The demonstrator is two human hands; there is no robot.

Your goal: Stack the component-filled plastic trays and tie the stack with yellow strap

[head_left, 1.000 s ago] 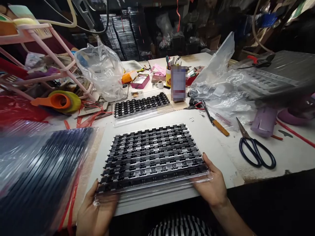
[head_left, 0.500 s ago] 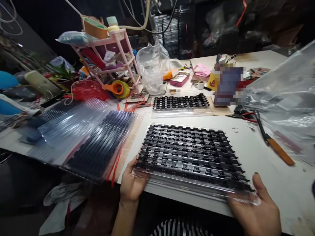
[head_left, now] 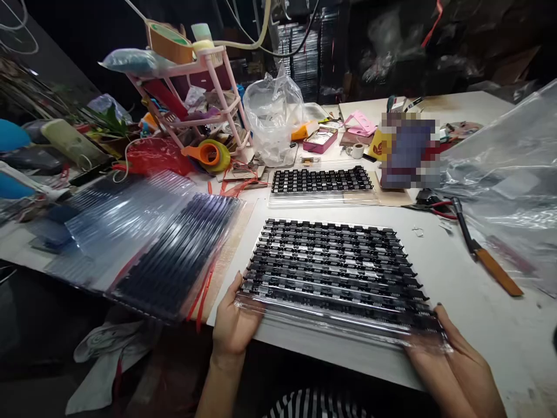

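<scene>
Clear plastic tray [head_left: 322,319] filled with black slotted strips [head_left: 333,264], held at the white tabletop's [head_left: 455,264] near edge.
The left hand [head_left: 237,322] and right hand [head_left: 452,363] clamp its near corners, thumbs uppermost; the strips run in parallel rows, flecked with small pale comb-like marks, behind a glossy transparent front rim [head_left: 365,331].

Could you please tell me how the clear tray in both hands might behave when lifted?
The clear tray probably flexes, its plastic looking thin. Its glossy rim may feel slippery. Tilting might shift the black parts lined up in rows on it.
</scene>
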